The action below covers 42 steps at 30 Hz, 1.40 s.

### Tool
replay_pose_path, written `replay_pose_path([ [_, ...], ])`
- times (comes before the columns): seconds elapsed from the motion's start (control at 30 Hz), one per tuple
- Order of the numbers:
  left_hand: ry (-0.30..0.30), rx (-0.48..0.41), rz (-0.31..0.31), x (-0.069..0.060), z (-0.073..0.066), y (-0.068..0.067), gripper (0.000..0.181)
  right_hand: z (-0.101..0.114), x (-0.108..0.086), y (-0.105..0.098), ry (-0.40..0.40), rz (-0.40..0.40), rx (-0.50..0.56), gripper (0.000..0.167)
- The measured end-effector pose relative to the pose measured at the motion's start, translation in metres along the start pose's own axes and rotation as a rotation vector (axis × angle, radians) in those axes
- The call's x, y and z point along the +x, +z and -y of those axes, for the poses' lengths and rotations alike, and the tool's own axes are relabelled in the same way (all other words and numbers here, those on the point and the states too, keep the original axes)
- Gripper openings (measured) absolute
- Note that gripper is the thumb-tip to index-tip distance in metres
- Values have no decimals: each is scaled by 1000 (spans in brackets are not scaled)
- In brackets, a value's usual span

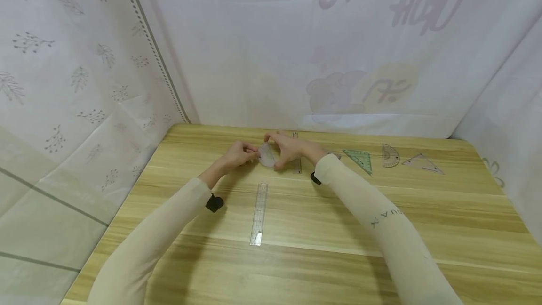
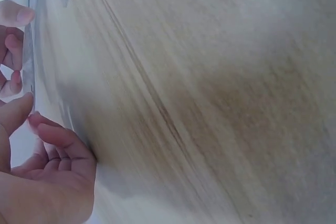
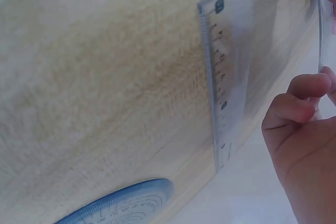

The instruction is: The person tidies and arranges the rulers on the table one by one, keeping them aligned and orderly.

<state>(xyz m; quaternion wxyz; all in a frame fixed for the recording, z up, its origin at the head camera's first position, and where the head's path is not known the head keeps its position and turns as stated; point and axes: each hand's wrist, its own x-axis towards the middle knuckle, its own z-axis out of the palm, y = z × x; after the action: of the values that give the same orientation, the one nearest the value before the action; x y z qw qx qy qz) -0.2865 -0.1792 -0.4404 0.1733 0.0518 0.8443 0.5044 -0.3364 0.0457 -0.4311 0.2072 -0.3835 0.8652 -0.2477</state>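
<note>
1. Closest to you, a clear ruler [image 1: 259,215] is lying on the wood-grain counter [image 1: 313,258], pointing pretty much away from you.
2. Past that, your left hand [image 1: 238,155] has the left edge of a clear plastic piece [image 1: 266,155] pinched between thumb and fingertips. Not a wide grip at all, just the tips.
3. The piece itself sits right between your two hands, toward the back of the counter. Looks rounded on the side facing you; can't make out the markings.
4. Your right hand [image 1: 289,147] is the wider one: thumb and index are spread apart, gripping the piece from the near and far sides.
5. Just right of the piece there's a second ruler [image 1: 298,167], partly under that right hand. Your right-wrist cam also catches a blue-edged protractor [image 3: 126,203] near it.
6. Further right: a green set square [image 1: 361,158], a see-through protractor [image 1: 389,156], then a clear set square [image 1: 423,163].
7. Behind everything, a pale printed cloth [image 1: 254,60] hangs.
</note>
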Motion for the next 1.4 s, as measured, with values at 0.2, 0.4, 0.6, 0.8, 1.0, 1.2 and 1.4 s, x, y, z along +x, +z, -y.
replay_pose_path([
  [0.2,5,-37,13,-4,1,-2,30,3,0,1,-17,-12,25,90],
  [0.4,12,-26,21,-5,0,-3,28,3,2,4,-19,-23,24,91],
  [0.6,21,-64,32,-5,1,-6,22,3,2,6,-14,-35,79,96],
  [0.8,12,-102,37,-7,-2,-8,21,0,3,7,-77,-65,129,80],
  [1.0,49,-110,41,-9,-7,-12,25,-7,4,8,-165,-87,233,6],
  [1.2,17,-128,2,-10,-11,-12,26,-8,2,8,-166,-69,272,8],
  [1.4,9,-159,-45,-10,-13,-12,32,-6,-2,8,-169,-48,285,13],
])
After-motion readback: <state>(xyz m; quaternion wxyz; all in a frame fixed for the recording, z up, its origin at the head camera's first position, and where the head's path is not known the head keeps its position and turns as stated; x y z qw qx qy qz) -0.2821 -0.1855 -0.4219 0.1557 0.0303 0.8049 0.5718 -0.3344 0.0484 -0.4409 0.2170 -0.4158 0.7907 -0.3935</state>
